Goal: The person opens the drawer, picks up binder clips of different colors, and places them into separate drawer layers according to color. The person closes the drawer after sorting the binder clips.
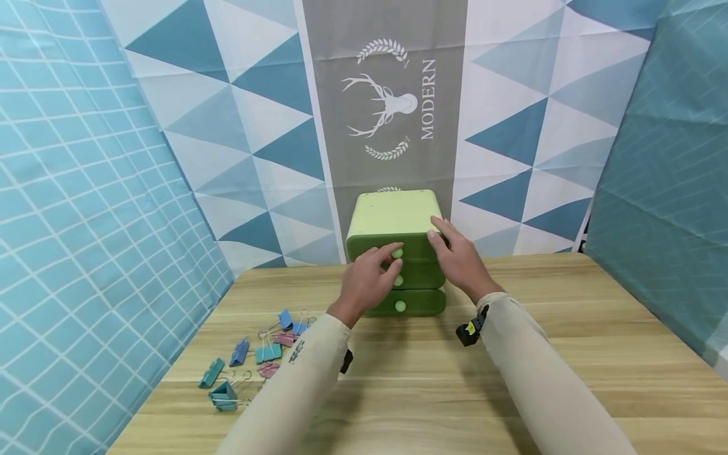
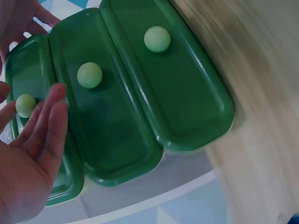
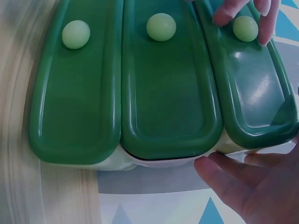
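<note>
A small three-drawer cabinet (image 1: 395,213) with a pale green top and dark green fronts stands against the back wall. My left hand (image 1: 364,281) is at the top drawer (image 3: 257,88), its fingers and thumb on either side of the round pale knob (image 2: 25,106). In the right wrist view a gap shows between one fingertip (image 3: 222,17) and that knob. My right hand (image 1: 463,262) rests on the cabinet's upper right edge and side, fingers fairly straight. The middle drawer (image 2: 110,121) and bottom drawer (image 2: 182,88) look closed.
Several blue, teal and pink binder clips (image 1: 268,352) lie on the wooden table (image 1: 432,392) at the left, beside my left forearm. Patterned cloth (image 1: 244,126) hangs behind the cabinet, with blue cloth walls (image 1: 74,189) on both sides.
</note>
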A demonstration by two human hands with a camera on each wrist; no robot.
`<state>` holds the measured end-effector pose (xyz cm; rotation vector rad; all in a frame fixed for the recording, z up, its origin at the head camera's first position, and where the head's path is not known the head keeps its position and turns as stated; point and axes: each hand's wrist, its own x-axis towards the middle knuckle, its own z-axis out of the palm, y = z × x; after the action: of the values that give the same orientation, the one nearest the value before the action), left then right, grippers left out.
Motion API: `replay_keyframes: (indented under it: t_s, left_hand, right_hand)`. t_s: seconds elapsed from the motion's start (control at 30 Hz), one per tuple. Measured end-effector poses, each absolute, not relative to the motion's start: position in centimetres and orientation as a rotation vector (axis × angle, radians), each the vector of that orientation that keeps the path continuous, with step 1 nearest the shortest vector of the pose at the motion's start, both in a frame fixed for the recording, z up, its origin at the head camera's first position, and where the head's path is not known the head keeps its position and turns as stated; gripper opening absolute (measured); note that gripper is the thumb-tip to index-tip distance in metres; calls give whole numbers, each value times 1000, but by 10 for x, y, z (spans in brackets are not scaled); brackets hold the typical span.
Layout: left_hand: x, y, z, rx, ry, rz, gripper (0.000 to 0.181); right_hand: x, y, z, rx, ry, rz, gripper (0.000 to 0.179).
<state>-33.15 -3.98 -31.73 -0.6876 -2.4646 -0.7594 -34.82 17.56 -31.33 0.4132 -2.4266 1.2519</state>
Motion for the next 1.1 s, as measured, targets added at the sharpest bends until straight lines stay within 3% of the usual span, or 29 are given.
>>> replay_keyframes:
  t_s: [0.3,0.77,1.1]
  left_hand:
    - [-334,-31,-317,-653,-2387,-1275,32]
    - [-324,-26,-328,-596,-2284,-1221,29]
    - [-298,-28,-331,-636,-2266,-1146,27]
  right_hand:
    - [-349,177,-311,468,-2407,1301,64]
    - [-353,191,-310,660,-2426,1464,72]
    - [-349,194,-314,662,-2390,1482,65]
